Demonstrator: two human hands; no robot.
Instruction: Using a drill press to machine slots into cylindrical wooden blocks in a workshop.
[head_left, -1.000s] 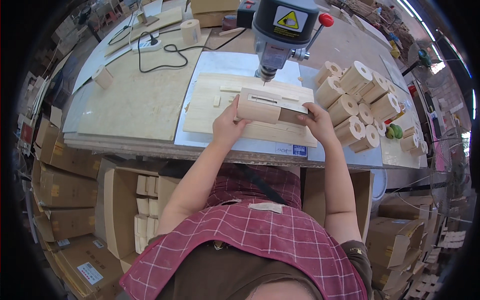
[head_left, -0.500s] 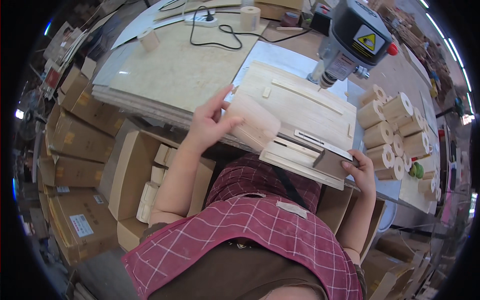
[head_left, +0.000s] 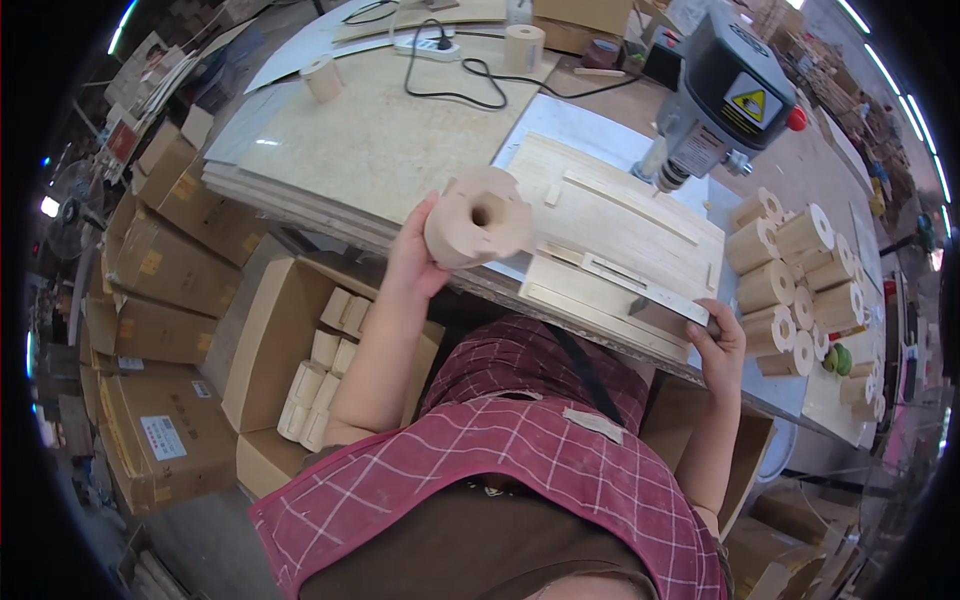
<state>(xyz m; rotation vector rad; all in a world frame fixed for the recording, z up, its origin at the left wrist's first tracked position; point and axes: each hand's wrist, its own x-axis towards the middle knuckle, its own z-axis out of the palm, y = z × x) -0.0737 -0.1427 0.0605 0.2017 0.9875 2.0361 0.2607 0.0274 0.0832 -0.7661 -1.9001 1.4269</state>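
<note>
A pale wooden cylinder [head_left: 452, 222] with a round hole in its notched end is in my left hand [head_left: 412, 262], the fingers wrapped round its side. It is raised over the table's front edge with the holed end facing up toward me. My right hand [head_left: 722, 345] grips the right end of a narrow slotted bar [head_left: 640, 287] with a dark side, thumb in front. That bar lies along a flat wooden jig board [head_left: 620, 200] fitted with thin strips. Beyond the board stands a grey drill [head_left: 725, 110], its bit pointing down at the board's far edge.
Several wooden cylinders [head_left: 768, 285] are stacked right of the jig. Two more stand at the back left, near a power strip [head_left: 430, 48] and a black cable [head_left: 500, 85]. Below the table, an open carton [head_left: 270, 340] holds several wooden pieces. Closed cartons [head_left: 165, 440] stand farther left.
My left hand has lifted the cylinder away from the jig, to the left, and turned its holed end up into view. My right hand keeps its hold on the bar's end. The camera view has shifted slightly.
</note>
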